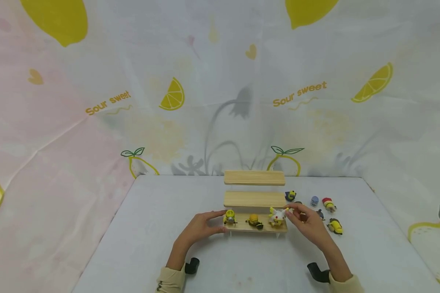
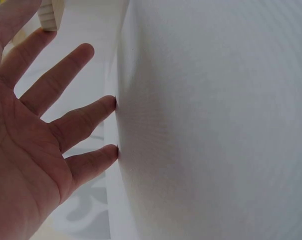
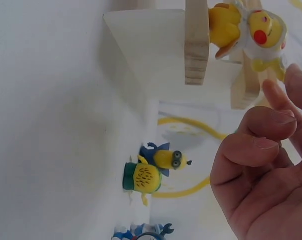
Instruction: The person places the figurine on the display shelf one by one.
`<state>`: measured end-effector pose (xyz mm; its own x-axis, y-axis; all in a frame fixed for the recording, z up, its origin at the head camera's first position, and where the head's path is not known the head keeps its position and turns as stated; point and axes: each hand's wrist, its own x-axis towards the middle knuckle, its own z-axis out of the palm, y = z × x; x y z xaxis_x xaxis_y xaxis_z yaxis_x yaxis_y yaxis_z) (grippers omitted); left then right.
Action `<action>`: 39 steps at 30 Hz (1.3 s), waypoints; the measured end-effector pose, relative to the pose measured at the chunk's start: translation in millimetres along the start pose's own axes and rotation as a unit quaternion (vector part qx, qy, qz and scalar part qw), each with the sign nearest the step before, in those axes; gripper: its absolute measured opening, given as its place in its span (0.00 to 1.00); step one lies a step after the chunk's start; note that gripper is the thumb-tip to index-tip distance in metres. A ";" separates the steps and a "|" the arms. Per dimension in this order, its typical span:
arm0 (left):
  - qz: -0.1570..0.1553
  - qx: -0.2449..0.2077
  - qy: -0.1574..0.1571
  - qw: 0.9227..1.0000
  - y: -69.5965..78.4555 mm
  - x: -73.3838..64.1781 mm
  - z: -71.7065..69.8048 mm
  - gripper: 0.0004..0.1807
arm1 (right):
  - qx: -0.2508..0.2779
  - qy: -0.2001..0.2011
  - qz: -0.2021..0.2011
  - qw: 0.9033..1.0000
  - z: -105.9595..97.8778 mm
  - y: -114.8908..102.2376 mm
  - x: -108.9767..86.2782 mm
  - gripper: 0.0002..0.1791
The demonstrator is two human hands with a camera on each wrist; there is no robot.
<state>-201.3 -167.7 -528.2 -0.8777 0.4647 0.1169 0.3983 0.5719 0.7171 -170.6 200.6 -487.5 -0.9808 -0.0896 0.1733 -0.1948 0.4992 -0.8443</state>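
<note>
A three-tier wooden display shelf [image 1: 240, 224] stands on the table, with three figurines along its lowest board. My left hand [image 1: 201, 226] is at that board's left end, thumb and index finger touching it, the other fingers spread straight in the left wrist view. Beside those fingertips stands a yellow-green figurine [image 1: 229, 217]. An orange-topped figurine [image 1: 254, 220] is mid-board. At the right end, my right hand [image 1: 309, 224] pinches the yellow ear tip of a white-hooded yellow figurine [image 3: 261, 31] between thumb and index finger. Its base sits right at the board.
Right of the shelf lie several more figurines: a blue-and-yellow one [image 1: 290, 195], a small blue one [image 1: 314, 200], a red-topped one [image 1: 329, 204] and a yellow one [image 1: 335, 226]. The upper boards [image 1: 254, 198] rise behind the lowest. A lemon-print cloth [image 1: 212, 134] hangs behind the table.
</note>
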 end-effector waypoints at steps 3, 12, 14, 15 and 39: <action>-0.002 0.001 -0.001 1.000 0.1 0.0 -0.1 0.37 | -0.005 -0.006 -0.006 1.000 -2.6 2.5 -0.8 0.12; -0.008 0.002 -0.002 1.000 0.1 0.2 0.4 0.37 | -0.101 0.016 0.004 0.995 -21.2 10.7 -9.6 0.13; -0.009 0.000 -0.003 1.000 -0.1 0.0 0.4 0.37 | -0.117 0.017 0.009 0.993 -26.2 13.2 -11.2 0.14; -0.009 0.001 -0.003 1.000 -0.3 -0.1 0.3 0.37 | -0.124 0.016 0.011 0.992 -28.4 14.6 -11.8 0.14; -0.005 0.000 -0.001 1.000 -1.1 0.2 1.2 0.37 | -0.295 -0.023 0.111 0.949 -62.4 39.3 -16.9 0.26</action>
<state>-201.7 -167.4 -529.8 -0.8810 0.4604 0.1089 0.3901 0.5768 0.7177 -161.0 275.5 -492.0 -0.9990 0.0440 -0.0088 0.0436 0.9041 -0.4250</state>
